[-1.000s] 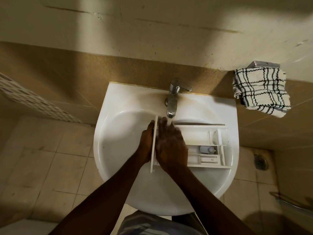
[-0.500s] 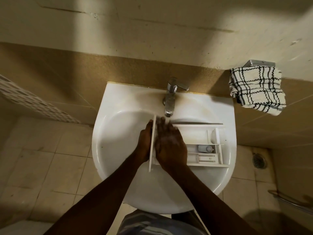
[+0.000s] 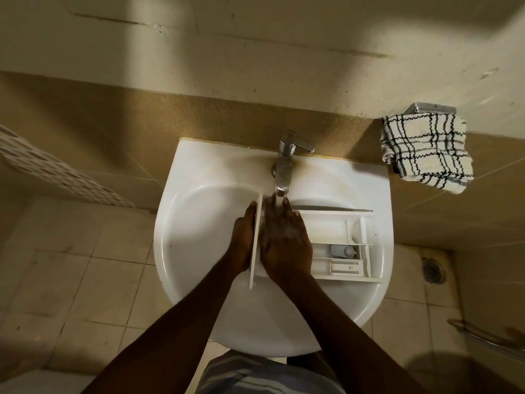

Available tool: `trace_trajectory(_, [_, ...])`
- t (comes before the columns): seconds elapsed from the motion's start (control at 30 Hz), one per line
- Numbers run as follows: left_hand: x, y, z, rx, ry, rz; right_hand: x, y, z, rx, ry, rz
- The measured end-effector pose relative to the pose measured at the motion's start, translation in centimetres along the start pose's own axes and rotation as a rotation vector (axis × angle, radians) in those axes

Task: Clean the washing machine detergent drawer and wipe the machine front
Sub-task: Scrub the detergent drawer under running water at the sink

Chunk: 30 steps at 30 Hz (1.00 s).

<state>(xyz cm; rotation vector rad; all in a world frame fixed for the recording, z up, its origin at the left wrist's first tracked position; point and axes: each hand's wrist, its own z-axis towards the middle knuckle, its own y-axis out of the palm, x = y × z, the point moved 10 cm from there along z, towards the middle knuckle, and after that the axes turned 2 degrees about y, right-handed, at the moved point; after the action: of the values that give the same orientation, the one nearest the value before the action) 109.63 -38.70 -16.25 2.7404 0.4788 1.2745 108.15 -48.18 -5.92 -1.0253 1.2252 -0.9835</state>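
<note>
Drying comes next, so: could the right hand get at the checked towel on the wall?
Probably yes. The right hand lies flat in the detergent drawer under the running tap, holding nothing, and the checked towel hangs on that side with nothing between.
</note>
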Motion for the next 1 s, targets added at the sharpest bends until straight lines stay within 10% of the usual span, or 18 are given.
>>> trace_trajectory(1.0, [-0.2, -0.2, 0.4, -0.015, 0.001, -0.006, 0.1, 0.2, 0.5, 0.025, 0.033, 0.023])
